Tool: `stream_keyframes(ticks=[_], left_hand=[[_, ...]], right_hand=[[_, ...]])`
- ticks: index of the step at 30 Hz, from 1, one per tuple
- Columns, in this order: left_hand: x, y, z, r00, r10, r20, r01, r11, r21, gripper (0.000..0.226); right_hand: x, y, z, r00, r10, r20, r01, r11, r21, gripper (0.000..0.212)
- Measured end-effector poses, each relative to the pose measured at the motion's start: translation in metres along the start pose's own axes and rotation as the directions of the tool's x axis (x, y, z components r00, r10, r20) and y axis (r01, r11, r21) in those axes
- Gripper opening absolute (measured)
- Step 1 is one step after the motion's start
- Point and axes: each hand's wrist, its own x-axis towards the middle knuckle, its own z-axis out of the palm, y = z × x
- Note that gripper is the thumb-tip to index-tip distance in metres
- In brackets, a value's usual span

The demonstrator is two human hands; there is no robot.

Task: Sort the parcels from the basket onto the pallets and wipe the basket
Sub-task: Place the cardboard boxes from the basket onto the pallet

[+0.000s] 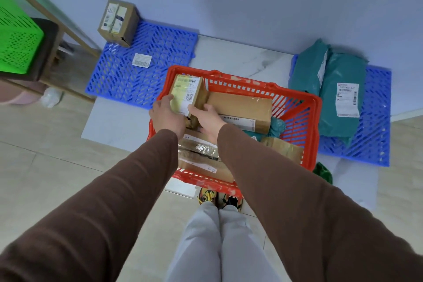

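Head view: labelled box (186, 96) upright, long axis vertical

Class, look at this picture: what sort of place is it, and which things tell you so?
Probably a small parcel-sorting corner indoors. A red basket of labelled cardboard boxes stands on a tiled floor between two blue pallets, one bearing a box, the other teal mailer bags.
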Motion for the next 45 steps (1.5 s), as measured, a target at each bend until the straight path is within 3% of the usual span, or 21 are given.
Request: stream_keyframes(ticks=[5, 10, 13, 17, 19, 24, 31, 35, 40, 45], left_hand=[[0.001, -0.005, -0.008, 0.998, -0.015, 0.054, 0.020, 0.996, -0.090, 0.064], [0.003, -0.008, -0.026, 0.994, -0.033, 0.107, 0.057, 0.973, -0.224, 0.068], [0.000, -0.009, -0.042, 0.978, 0.015, 0.206, 0.079, 0.894, -0.442, 0.062], [0.005, -0.014, -0.078, 0.953, 0.088, 0.291, 0.144, 0.711, -0.688, 0.030], [0.017, -0.022, -0.100, 0.951, 0.110, 0.290, 0.148, 0.661, -0.735, 0.026], [0.065, -0.059, -0.167, 0.939, 0.197, 0.281, 0.105, 0.613, -0.783, 0.042], [0.133, -0.106, -0.220, 0.938, 0.156, 0.310, 0.163, 0.591, -0.790, 0.045], [0.171, -0.106, -0.213, 0.935, 0.121, 0.333, 0.201, 0.592, -0.781, 0.048], [0.223, -0.100, -0.185, 0.932, 0.062, 0.358, 0.229, 0.665, -0.711, 0.050], [0.279, -0.080, -0.146, 0.930, 0.015, 0.366, 0.270, 0.648, -0.712, 0.050]], right_hand=[[0.003, 0.004, 0.007, 0.999, -0.031, -0.013, 0.032, 0.998, 0.046, 0.102], [-0.023, 0.000, 0.006, 0.988, -0.111, -0.104, 0.117, 0.992, 0.056, 0.087], [-0.051, -0.007, 0.006, 0.978, -0.180, -0.107, 0.194, 0.969, 0.150, 0.078], [-0.075, -0.026, 0.034, 0.939, -0.303, -0.163, 0.322, 0.940, 0.112, 0.070], [-0.077, -0.036, 0.062, 0.920, -0.342, -0.192, 0.364, 0.926, 0.094, 0.069], [-0.074, -0.055, 0.151, 0.882, -0.428, -0.197, 0.448, 0.891, 0.069, 0.051], [-0.040, -0.072, 0.247, 0.875, -0.456, -0.161, 0.470, 0.881, 0.060, 0.040], [0.001, -0.087, 0.257, 0.883, -0.419, -0.210, 0.441, 0.895, 0.069, 0.035], [0.061, -0.101, 0.255, 0.912, -0.337, -0.234, 0.372, 0.919, 0.129, 0.036], [0.124, -0.132, 0.243, 0.934, -0.266, -0.239, 0.307, 0.939, 0.156, 0.031]])
